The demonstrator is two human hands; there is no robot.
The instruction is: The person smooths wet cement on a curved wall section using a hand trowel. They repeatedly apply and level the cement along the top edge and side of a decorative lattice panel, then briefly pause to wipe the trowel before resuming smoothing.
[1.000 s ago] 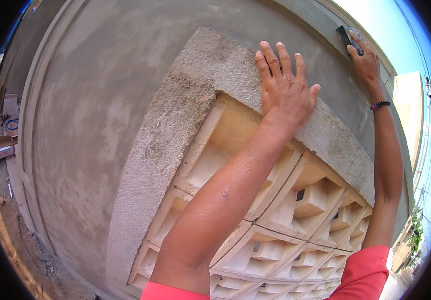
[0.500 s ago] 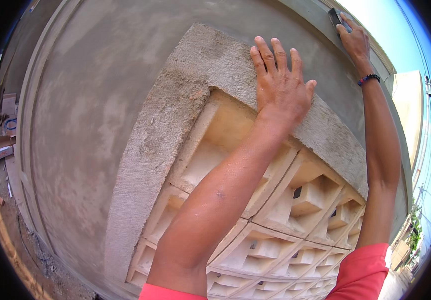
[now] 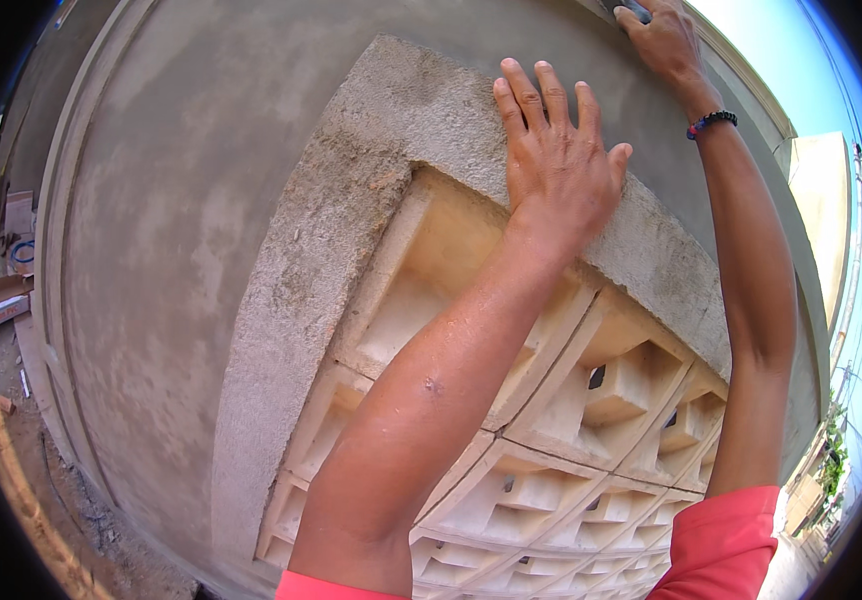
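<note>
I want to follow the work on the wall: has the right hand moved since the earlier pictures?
Yes. The right hand, holding a dark tool, has gone up and left along the wall, away from the rough plaster band; the left hand stays there.

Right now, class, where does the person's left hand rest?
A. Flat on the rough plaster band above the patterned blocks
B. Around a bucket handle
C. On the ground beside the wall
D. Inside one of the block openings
A: the left hand lies open, fingers spread, flat on the rough plaster band that frames the cream patterned blocks, above their openings.
</note>
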